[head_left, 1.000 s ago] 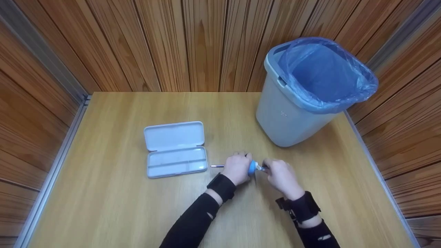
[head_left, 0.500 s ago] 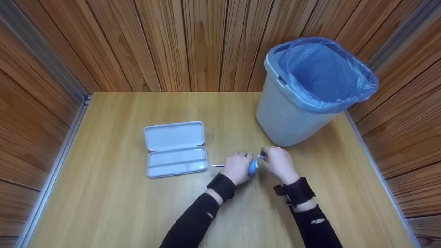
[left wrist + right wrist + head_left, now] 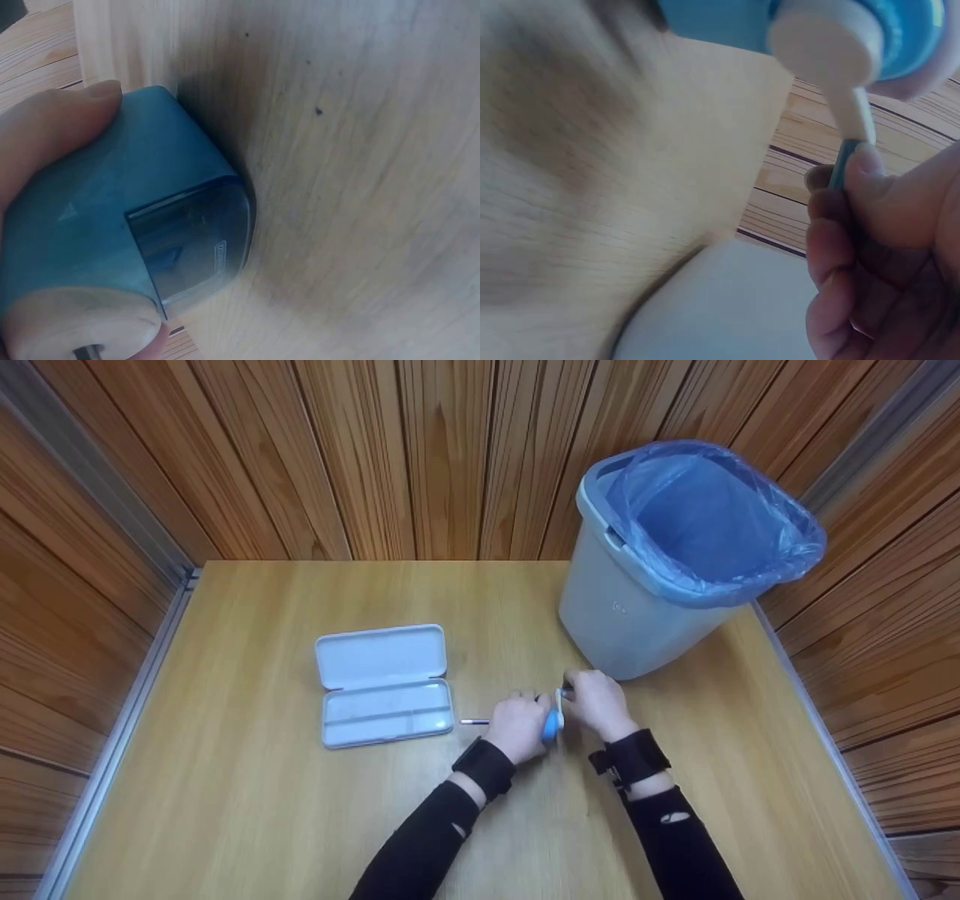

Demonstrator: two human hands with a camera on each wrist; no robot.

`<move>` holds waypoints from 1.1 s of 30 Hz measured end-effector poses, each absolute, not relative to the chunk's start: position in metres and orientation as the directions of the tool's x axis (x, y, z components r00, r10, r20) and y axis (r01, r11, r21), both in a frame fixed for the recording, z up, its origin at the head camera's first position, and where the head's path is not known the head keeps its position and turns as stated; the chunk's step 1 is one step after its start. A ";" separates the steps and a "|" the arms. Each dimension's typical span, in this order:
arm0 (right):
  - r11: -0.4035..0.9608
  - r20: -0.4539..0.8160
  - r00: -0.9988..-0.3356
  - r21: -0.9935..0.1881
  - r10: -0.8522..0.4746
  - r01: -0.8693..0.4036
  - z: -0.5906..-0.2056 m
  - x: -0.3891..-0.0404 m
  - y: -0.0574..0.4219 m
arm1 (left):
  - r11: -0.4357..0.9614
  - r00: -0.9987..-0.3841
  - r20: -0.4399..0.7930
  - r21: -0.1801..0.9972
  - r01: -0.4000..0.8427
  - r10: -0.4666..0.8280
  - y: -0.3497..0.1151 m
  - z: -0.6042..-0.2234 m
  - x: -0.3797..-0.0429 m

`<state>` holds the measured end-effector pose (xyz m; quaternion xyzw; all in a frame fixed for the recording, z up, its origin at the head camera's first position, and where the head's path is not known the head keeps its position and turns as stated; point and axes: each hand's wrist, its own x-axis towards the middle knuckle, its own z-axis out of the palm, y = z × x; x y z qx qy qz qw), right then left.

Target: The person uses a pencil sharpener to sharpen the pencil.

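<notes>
My left hand [image 3: 517,729] grips a blue crank pencil sharpener [image 3: 551,726] on the table. In the left wrist view the thumb lies along the sharpener's body [image 3: 82,202], beside a see-through shavings drawer [image 3: 199,244]. A pencil [image 3: 474,721] sticks out to the left of that hand; its other end is hidden. My right hand [image 3: 600,706] pinches the knob [image 3: 843,163] of the white crank arm [image 3: 850,112] between thumb and fingers, as the right wrist view shows. The crank points away from me, toward the back of the table.
Left of the hands lies an open pale blue pencil case [image 3: 386,712], its lid [image 3: 380,656] folded back. A grey bin [image 3: 637,615] with a blue bag liner [image 3: 712,525] stands at the back right, close behind my right hand. Small dark specks [image 3: 319,111] dot the table.
My right hand has moved away from me and slightly left, swinging the crank from pointing right to pointing toward the back. The left hand, sharpener and pencil stay put.
</notes>
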<state>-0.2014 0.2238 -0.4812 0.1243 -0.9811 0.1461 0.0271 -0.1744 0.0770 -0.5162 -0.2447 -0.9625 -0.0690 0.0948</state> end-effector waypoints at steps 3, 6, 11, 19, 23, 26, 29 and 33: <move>0.928 0.070 -0.970 -0.284 -0.231 -0.242 -0.486 -0.205 0.223 | 0.870 -0.866 0.203 0.100 0.482 0.456 0.077 -0.516 -0.175; 0.928 0.063 -0.971 -0.287 -0.229 -0.238 -0.492 -0.206 0.223 | 0.870 -0.869 0.190 0.111 0.481 0.457 0.077 -0.516 -0.175; 0.929 0.055 -0.971 -0.283 -0.234 -0.240 -0.502 -0.206 0.222 | 0.868 -0.867 0.198 0.114 0.483 0.456 0.077 -0.516 -0.175; 0.934 -0.012 -0.972 -0.278 -0.236 -0.224 -0.518 -0.199 0.222 | 0.865 -0.860 0.235 0.120 0.488 0.452 0.077 -0.519 -0.174; 0.934 -0.029 -0.972 -0.282 -0.235 -0.217 -0.523 -0.193 0.222 | 0.866 -0.859 0.243 0.112 0.487 0.451 0.078 -0.519 -0.174; 0.935 -0.031 -0.971 -0.281 -0.236 -0.218 -0.526 -0.188 0.221 | 0.866 -0.859 0.238 0.110 0.487 0.453 0.078 -0.519 -0.174; 0.935 -0.027 -0.971 -0.280 -0.236 -0.219 -0.528 -0.182 0.221 | 0.866 -0.861 0.228 0.114 0.487 0.454 0.078 -0.518 -0.174; 0.933 -0.032 -0.974 -0.296 -0.223 -0.203 -0.530 -0.173 0.221 | 0.870 -0.867 0.210 0.112 0.480 0.451 0.078 -0.518 -0.175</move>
